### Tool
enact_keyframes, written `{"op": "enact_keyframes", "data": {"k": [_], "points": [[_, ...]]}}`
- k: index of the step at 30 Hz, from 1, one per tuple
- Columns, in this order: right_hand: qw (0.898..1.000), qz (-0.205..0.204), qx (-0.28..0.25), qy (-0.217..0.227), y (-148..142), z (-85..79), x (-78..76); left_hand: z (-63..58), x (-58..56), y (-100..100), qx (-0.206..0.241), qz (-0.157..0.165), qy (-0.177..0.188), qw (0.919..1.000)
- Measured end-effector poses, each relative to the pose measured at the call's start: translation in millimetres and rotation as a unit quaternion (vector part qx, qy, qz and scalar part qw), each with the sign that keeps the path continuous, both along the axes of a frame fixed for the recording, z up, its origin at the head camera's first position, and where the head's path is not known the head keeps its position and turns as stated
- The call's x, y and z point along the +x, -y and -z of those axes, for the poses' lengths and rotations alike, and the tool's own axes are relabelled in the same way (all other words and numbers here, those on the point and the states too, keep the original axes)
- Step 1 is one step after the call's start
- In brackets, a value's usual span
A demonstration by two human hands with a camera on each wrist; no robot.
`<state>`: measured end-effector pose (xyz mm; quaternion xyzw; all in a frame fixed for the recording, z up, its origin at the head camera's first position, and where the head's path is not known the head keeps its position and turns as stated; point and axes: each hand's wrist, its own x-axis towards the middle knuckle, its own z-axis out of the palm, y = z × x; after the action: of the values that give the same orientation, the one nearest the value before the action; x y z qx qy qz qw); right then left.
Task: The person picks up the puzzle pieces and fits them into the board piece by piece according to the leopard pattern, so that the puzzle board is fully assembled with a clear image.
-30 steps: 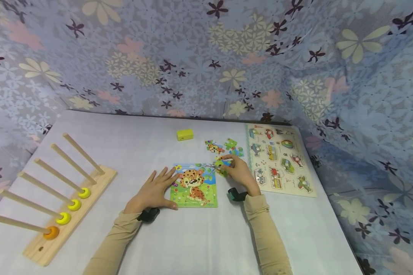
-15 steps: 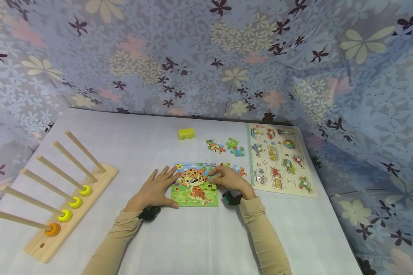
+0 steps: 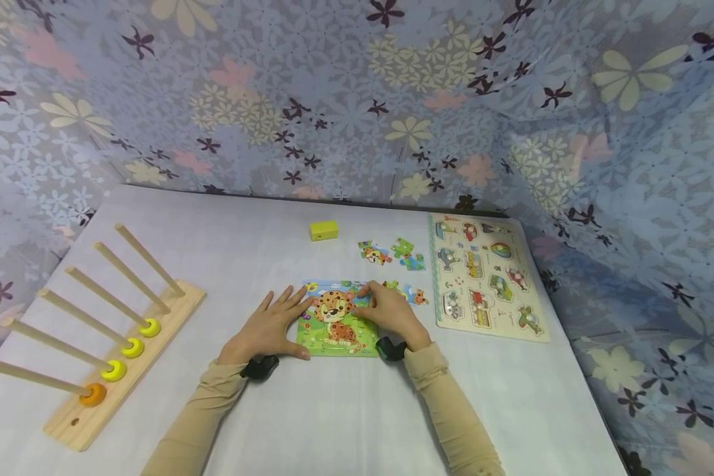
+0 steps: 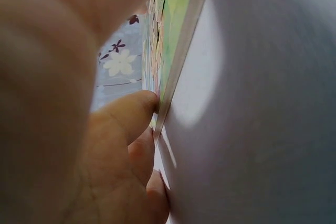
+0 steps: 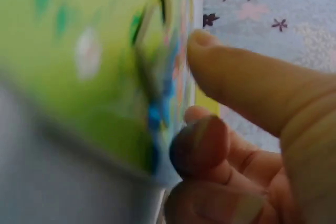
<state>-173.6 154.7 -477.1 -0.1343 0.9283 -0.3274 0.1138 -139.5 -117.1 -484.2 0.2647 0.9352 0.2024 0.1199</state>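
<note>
A small jigsaw board [image 3: 336, 347] with a spotted leopard cub picture lies on the table. My left hand [image 3: 268, 330] lies flat with spread fingers at its left edge, fingertips touching the upper left and thumb at the lower left corner. In the left wrist view, a finger [image 4: 134, 111] meets the board's edge. My right hand [image 3: 393, 311] is over the board's right side, thumb and index finger holding a puzzle piece [image 5: 149, 40] against it; the hand hides most of this piece. In the right wrist view, the thumb [image 5: 236, 74] and curled fingers are close to the picture's surface.
Loose puzzle pieces [image 3: 375, 253] lie behind the board, and others [image 3: 413, 294] beside the right hand. A yellow block [image 3: 324, 230] sits farther back. At right is a wooden peg puzzle [image 3: 482, 277] of vehicles; at left, a rack [image 3: 131, 370] with tilted-looking pegs and rings.
My right hand has carried the puzzle piece leftward from beside the board onto its right side, uncovering loose pieces behind. The left hand stays in place on the board's left edge.
</note>
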Motion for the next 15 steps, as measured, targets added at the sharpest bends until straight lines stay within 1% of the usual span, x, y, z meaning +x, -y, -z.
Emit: {"op": "enact_keyframes", "data": {"k": [3, 7, 15], "points": [[1.0, -0.01, -0.001, -0.02, 6, -2.4, 4.3, -0.9, -0.1, 0, 0.0, 0.001, 0.002, 1.0], [0.999, -0.026, 0.003, -0.025, 15, -3.2, 8.9, -1.2, -0.4, 0, 0.002, 0.0, 0.002, 1.0], [1.0, -0.005, 0.023, 0.003, 19, -2.6, 9.4, 0.4, -0.7, 0, 0.0, 0.0, 0.001, 1.0]]}}
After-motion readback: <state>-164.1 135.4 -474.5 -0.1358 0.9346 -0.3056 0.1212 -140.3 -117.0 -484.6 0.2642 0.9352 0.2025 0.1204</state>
